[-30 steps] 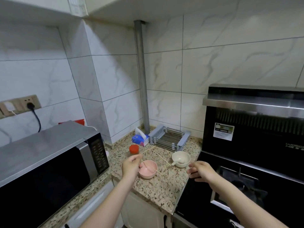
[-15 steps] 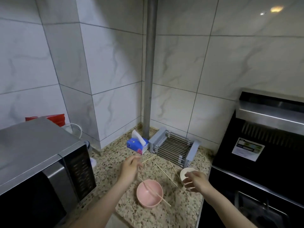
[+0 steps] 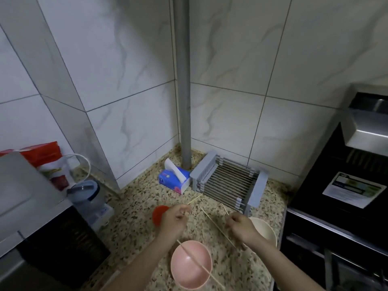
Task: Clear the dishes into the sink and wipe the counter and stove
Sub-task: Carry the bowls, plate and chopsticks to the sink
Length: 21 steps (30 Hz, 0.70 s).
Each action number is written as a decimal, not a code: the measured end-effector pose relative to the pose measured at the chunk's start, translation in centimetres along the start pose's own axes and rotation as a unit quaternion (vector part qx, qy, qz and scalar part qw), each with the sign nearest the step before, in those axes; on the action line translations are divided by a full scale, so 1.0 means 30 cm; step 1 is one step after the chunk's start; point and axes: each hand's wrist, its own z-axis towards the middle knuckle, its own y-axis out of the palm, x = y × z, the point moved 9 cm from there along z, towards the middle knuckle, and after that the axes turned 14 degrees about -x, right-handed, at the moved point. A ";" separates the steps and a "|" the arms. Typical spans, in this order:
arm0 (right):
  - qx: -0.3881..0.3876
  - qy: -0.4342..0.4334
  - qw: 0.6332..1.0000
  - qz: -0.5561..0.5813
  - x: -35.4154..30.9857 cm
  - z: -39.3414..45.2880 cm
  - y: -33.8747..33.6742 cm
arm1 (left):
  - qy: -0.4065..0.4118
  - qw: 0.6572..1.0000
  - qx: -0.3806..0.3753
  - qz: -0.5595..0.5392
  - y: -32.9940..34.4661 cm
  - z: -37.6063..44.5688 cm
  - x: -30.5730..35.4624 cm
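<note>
A pink bowl sits at the counter's front edge with a chopstick lying across it. My left hand is just behind it, fingertips pinched at the near end of a second chopstick. It half hides a red cup. My right hand hovers with its fingers curled over a third, long chopstick, and whether it grips it is unclear. It partly covers a cream bowl.
The speckled counter is narrow. A microwave and a lidded jug crowd the left. A blue tissue box, a grey dish rack and a pipe fill the corner. The black stove borders the right.
The view has tilted down and moved closer to the counter. My left hand has reached the chopstick by the red cup. My right hand has shifted off the cream bowl toward the long chopstick.
</note>
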 end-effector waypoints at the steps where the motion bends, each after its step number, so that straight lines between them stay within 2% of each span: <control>1: -0.008 -0.004 1.000 -0.023 -0.007 0.040 -0.001 | -0.001 1.000 -0.004 0.006 0.005 0.022 0.004; 5: -0.051 0.011 0.989 -0.142 -0.009 0.174 0.015 | 0.015 0.999 -0.012 0.032 0.016 0.089 0.028; 9: -0.097 0.061 0.956 -0.271 0.025 0.272 0.057 | 0.022 0.997 -0.034 0.062 0.046 0.132 0.017; 12: -0.117 0.089 0.937 -0.315 0.045 0.322 0.101 | 0.011 0.995 -0.050 0.080 0.058 0.134 -0.017; 15: -0.104 0.101 0.931 -0.334 0.062 0.359 0.127 | 0.028 0.992 -0.062 0.111 0.065 0.126 -0.043; 21: -0.102 0.109 0.912 -0.382 0.077 0.390 0.164 | 0.053 0.969 -0.131 0.204 0.103 0.072 -0.085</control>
